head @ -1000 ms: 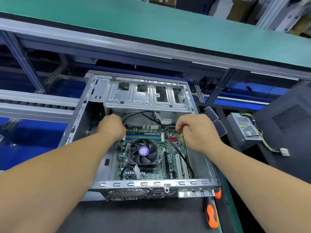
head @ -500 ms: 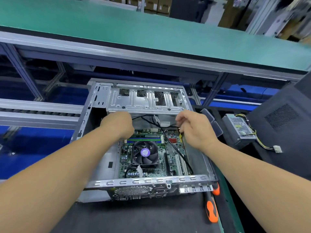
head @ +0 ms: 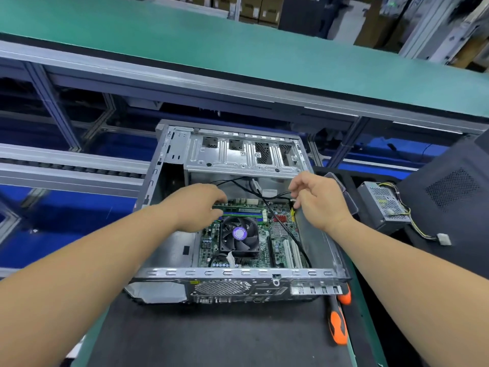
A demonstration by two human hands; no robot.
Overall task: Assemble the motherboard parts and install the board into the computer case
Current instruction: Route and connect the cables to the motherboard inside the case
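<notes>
In the head view we see the motherboard (head: 254, 234) already lying inside the open computer case (head: 169, 250), which stands on the dark mat of the surface (head: 211, 337). Our left hand (head: 197, 207) reaches over the upper left corner of the board, near the memory slots (head: 243, 213); its fingers are bent and rest at the board edge, but we cannot tell if they grip something or only press. Our right hand (head: 318, 200) is near the upper right corner, and its thumb and fingers seem to pinch a thin black cable (head: 284, 229) that runs down across the board beside the cooler fan (head: 239, 234).

We judge that the step in hand is to seat the board and keep the case wires out of the way. To do it well, we should lift the cable free of the fan and the white slots (head: 292, 254) (a trapped wire can later stop the blades), and press only on the board edges, not on components. An orange-handled screwdriver (head: 337, 324) waits at the right of the case, and a power supply (head: 385, 205) sits apart further right.
</notes>
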